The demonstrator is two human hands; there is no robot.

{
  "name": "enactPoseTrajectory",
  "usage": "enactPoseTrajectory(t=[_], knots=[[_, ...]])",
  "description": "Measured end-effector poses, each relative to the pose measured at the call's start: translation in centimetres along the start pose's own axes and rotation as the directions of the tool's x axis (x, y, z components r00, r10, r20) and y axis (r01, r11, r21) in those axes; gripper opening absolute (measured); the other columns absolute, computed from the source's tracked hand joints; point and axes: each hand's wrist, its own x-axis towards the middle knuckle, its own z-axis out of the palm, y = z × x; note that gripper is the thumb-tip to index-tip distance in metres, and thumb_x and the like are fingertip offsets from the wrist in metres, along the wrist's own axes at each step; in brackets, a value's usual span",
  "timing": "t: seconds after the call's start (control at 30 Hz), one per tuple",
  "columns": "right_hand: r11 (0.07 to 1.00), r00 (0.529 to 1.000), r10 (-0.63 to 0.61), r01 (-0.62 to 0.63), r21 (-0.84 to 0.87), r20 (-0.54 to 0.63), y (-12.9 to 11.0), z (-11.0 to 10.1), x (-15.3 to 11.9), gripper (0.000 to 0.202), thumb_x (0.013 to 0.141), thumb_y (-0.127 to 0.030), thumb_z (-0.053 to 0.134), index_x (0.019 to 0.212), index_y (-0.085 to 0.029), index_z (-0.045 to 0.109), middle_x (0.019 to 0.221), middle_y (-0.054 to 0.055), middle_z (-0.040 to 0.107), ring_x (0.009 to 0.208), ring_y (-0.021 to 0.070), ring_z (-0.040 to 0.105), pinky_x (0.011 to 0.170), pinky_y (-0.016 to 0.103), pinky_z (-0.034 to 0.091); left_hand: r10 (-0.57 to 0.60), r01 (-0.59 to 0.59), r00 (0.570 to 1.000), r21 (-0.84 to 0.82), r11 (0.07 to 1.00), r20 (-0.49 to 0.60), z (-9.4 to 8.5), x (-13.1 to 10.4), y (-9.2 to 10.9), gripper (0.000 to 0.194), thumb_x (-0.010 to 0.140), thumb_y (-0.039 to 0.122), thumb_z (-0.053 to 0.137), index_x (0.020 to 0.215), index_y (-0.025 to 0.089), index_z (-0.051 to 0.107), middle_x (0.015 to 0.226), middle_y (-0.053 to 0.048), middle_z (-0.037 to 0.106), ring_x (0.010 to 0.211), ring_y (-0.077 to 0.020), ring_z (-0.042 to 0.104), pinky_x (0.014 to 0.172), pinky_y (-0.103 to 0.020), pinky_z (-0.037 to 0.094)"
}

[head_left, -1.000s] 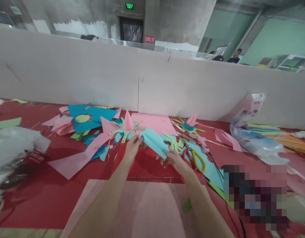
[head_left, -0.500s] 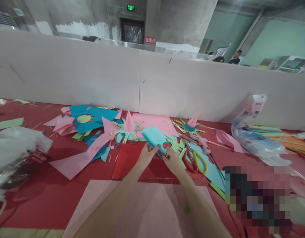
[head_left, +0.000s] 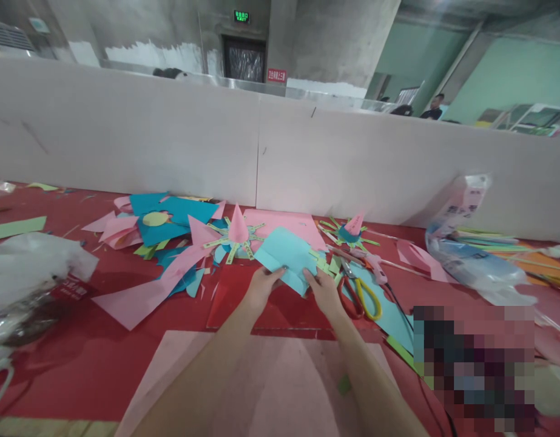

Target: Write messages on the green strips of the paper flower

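A light blue sheet of paper, opened out and slightly creased, is held above a red board. My left hand pinches its lower left edge, thumb on top. At the lower right edge, my right hand grips it the same way. Behind the sheet, to the left, stands a pink cone with green patterned strips fanned around its base. A smaller pink cone on a blue base with green strips stands to the right. Green strips lie beside my right hand.
Yellow-handled scissors and a red-handled pair lie right of my hands, near a pink glue gun. Pink and blue scraps and a plastic bag are at the left. A white partition stands behind.
The light blue paper, folded or curled over before, is now spread out flatter. Both hands have shifted slightly apart along its lower edge.
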Motion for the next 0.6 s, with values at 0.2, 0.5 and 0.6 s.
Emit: enactPoseTrajectory(t=[0.2, 0.5, 0.6], knots=[[0.997, 0.998, 0.064, -0.062, 0.054, -0.026, 0.4, -0.3, 0.2, 0.031, 0.078, -0.046, 0.048, 0.067, -0.018, 0.054, 0.05, -0.003, 0.051, 0.05, 0.0145, 0.05, 0.052, 0.025, 0.041, 0.054, -0.055, 0.996, -0.015, 0.998, -0.077, -1.5, 0.7, 0.4, 0.03, 0.082, 0.03, 0.05, 0.108, 0.015, 0.05, 0.108, -0.008, 0.053, 0.091, -0.0188, 0.054, 0.076, -0.039, 0.047], [0.991, 0.992, 0.125, -0.126, 0.046, 0.017, 1.0, 0.0, 0.3, 0.029, 0.066, -0.044, 0.061, 0.066, -0.016, 0.065, 0.056, 0.003, 0.061, 0.06, 0.0208, 0.054, 0.056, 0.03, 0.043, 0.037, -0.038, 0.995, -0.002, 0.999, -0.094, -0.9, 0.5, 0.8, 0.03, 0.082, 0.031, 0.05, 0.107, 0.015, 0.051, 0.106, -0.007, 0.054, 0.089, -0.0182, 0.055, 0.074, -0.038, 0.048], [0.992, 0.992, 0.128, -0.128, 0.012, -0.006, 1.1, -0.6, 0.4, 0.03, 0.067, -0.045, 0.059, 0.064, -0.016, 0.065, 0.056, 0.002, 0.061, 0.058, 0.0196, 0.053, 0.054, 0.029, 0.041, 0.064, -0.065, 0.992, -0.004, 0.998, -0.105, -1.9, 0.6, 1.6, 0.03, 0.082, 0.031, 0.05, 0.107, 0.015, 0.051, 0.107, -0.007, 0.054, 0.089, -0.0183, 0.055, 0.074, -0.038, 0.048]])
